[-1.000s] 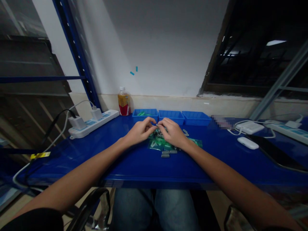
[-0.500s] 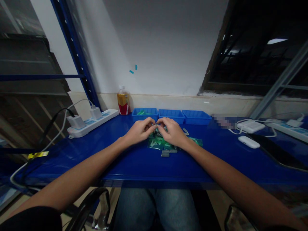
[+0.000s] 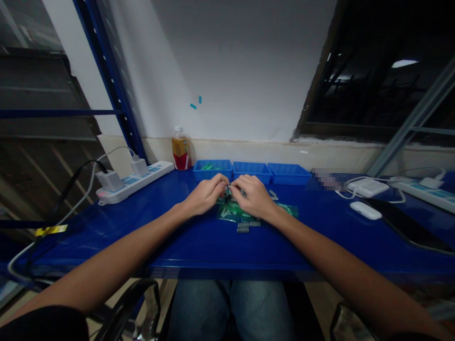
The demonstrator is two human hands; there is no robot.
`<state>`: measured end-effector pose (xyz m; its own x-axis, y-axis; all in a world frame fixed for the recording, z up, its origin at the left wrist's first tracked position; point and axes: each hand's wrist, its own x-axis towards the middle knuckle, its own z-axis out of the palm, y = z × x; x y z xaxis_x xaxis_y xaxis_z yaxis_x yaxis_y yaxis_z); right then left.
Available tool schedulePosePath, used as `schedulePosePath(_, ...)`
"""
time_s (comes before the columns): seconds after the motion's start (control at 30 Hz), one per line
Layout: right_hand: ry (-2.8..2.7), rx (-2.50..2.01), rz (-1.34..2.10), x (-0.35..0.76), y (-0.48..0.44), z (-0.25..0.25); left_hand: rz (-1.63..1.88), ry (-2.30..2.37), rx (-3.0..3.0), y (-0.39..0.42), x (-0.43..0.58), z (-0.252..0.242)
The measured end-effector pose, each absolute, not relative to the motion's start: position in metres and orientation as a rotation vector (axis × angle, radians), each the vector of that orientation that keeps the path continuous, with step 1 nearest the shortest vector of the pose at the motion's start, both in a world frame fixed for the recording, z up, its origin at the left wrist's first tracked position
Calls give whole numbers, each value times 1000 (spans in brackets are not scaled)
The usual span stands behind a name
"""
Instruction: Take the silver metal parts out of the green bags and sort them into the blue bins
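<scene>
My left hand (image 3: 208, 193) and my right hand (image 3: 251, 195) meet above the blue table, their fingertips pinched close together. Between them is a small piece, too tiny and blurred to name. Under the hands lies a heap of green pieces in clear plastic bags (image 3: 227, 213), partly covered by my right hand and wrist. Small grey metal-looking pieces (image 3: 243, 228) rest just in front of the bags, and a couple more (image 3: 273, 194) lie beyond my right wrist.
Behind the hands stand three blue trays; the left tray (image 3: 213, 175) holds green pieces. A drink bottle (image 3: 181, 150) and a power strip (image 3: 135, 183) are on the left. To the right lie a white case (image 3: 366, 210), a phone (image 3: 408, 227) and cables.
My fingertips have shifted slightly down and tilted, still close together. The view has moved a little; the loose grey pieces stay where they were.
</scene>
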<state>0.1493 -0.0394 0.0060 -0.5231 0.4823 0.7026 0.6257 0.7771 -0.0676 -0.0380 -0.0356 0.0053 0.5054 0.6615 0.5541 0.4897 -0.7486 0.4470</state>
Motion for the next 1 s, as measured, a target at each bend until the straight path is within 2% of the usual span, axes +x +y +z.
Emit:
schedulePosePath(0.3,-2280,-825,-279,151,-35,6,1137,921,2608,-37,-34,2)
schedulePosePath(0.53,-2175,-796,-101,150,-39,5,1178,1052,2553,-39,-34,5)
schedulePosePath(0.77,-2192,-685,-185,150,-38,4,1092,1029,2541,-40,-33,5)
schedulePosePath(1.0,-2173,-773,-201,151,-37,5,1146,982,2525,-38,-35,4)
